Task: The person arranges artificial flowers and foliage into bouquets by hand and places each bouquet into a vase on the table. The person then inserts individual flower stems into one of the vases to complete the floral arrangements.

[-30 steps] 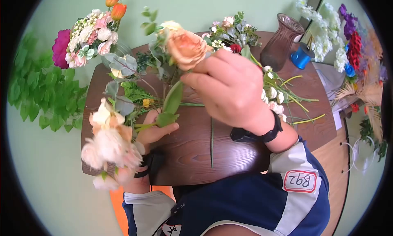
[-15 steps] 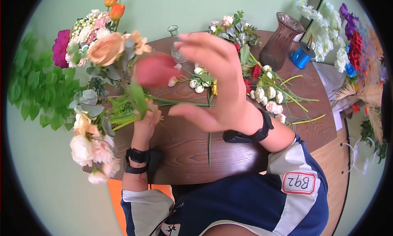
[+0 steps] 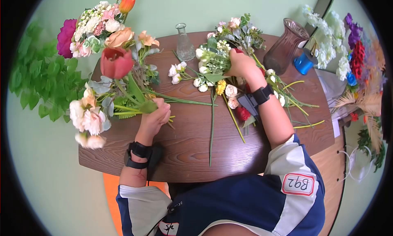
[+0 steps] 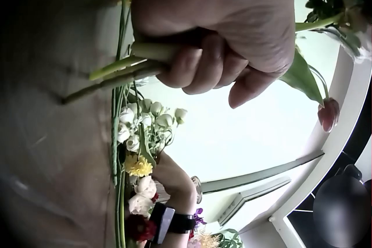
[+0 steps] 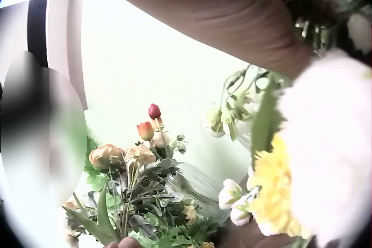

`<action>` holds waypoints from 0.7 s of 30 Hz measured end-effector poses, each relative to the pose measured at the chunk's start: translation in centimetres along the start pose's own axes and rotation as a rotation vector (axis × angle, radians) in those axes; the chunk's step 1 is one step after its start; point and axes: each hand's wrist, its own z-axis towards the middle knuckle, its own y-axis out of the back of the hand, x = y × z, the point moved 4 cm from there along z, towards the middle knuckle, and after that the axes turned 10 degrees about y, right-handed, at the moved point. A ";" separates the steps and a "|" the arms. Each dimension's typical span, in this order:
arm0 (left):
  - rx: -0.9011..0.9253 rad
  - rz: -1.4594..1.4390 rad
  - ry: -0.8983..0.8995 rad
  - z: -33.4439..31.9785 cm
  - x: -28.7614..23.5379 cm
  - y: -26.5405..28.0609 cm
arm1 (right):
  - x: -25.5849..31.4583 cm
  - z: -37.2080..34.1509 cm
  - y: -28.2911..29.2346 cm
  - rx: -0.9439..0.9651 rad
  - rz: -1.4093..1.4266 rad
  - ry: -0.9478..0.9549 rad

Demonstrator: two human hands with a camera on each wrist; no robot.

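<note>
My left hand (image 3: 154,116) grips the stems of a bunch of flowers at the table's left side. In the left wrist view, curled fingers wrap the cut stems (image 4: 113,76), whose ends poke out below the fist. The bunch carries a red tulip (image 3: 117,63), a peach rose (image 3: 120,37), pale pink blooms (image 3: 93,120) and grey-green leaves. My right hand (image 3: 242,66) reaches into the loose flowers at the back middle, beside white buds with green sprigs (image 3: 215,60). Its fingertips are hidden, so I cannot tell whether it grasps a stem. A yellow flower (image 3: 220,87) lies just below it.
A clear glass bottle (image 3: 185,46) stands at the back, a brownish vase (image 3: 285,48) and blue ribbon spool (image 3: 304,62) at the back right. Another bouquet (image 3: 98,27) rises at the back left. Long green stems (image 3: 184,101) cross the wooden table (image 3: 188,154).
The right hand has let go of the red tulip, now among the bunch, and moved right and back to the loose flowers. The left hand still holds the bunch.
</note>
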 end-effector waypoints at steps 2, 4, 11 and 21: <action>0.004 0.023 0.026 0.0 0.1 0.1 | 0.3 0.5 0.4 -0.201 0.023 0.004; 0.004 -0.126 -0.023 -0.1 0.1 0.5 | 0.6 0.1 1.4 -0.271 0.061 0.026; -0.150 0.023 -0.154 -0.5 -2.1 1.3 | 0.6 -4.5 8.4 -0.929 0.569 0.139; -0.157 0.091 -0.044 0.1 -0.9 1.4 | -0.9 -7.9 11.7 -1.090 0.626 0.097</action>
